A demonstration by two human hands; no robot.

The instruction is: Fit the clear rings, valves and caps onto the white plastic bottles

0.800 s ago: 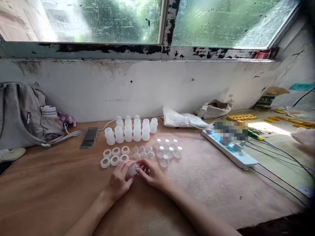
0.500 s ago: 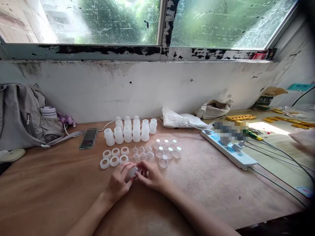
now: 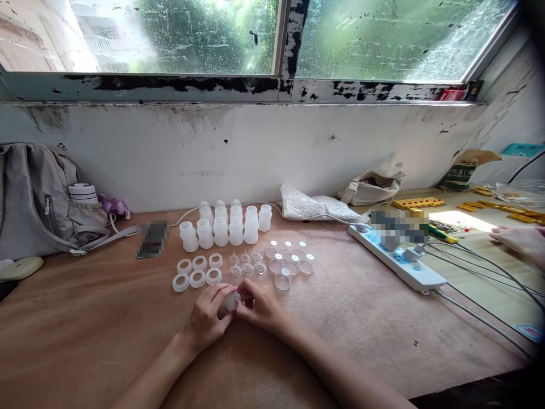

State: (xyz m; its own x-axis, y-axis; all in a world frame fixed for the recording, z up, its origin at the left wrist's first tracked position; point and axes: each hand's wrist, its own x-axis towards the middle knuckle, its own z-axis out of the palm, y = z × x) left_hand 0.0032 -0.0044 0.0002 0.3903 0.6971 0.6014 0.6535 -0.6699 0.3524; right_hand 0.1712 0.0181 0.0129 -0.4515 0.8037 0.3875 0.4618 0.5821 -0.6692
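My left hand (image 3: pixel 206 312) is closed around a small frosted bottle (image 3: pixel 230 303), tilted on its side with the ribbed neck towards the right. At that neck, my right hand (image 3: pixel 263 308) pinches a small clear piece, mostly hidden by the fingers; it looks like one of the bottle nipples. Just beyond my hands lie white screw rings (image 3: pixel 181 282) on the left, clear nipples (image 3: pixel 244 258) in the middle and clear round caps (image 3: pixel 283 280) on the right. Several frosted bottles (image 3: pixel 205 234) stand upright behind them.
A phone (image 3: pixel 153 238) and a grey backpack (image 3: pixel 38 199) are on the left. To the right runs a white power strip (image 3: pixel 395 261) with cables. A padded white pouch (image 3: pixel 315 206) lies by the wall. Another person's hand (image 3: pixel 517 238) rests over the far-right table, near yellow parts (image 3: pixel 419 203).
My hands stay together on the bottle, with the right fingers shifting slightly at its neck. At the far right, the other person's hand has moved further into view.
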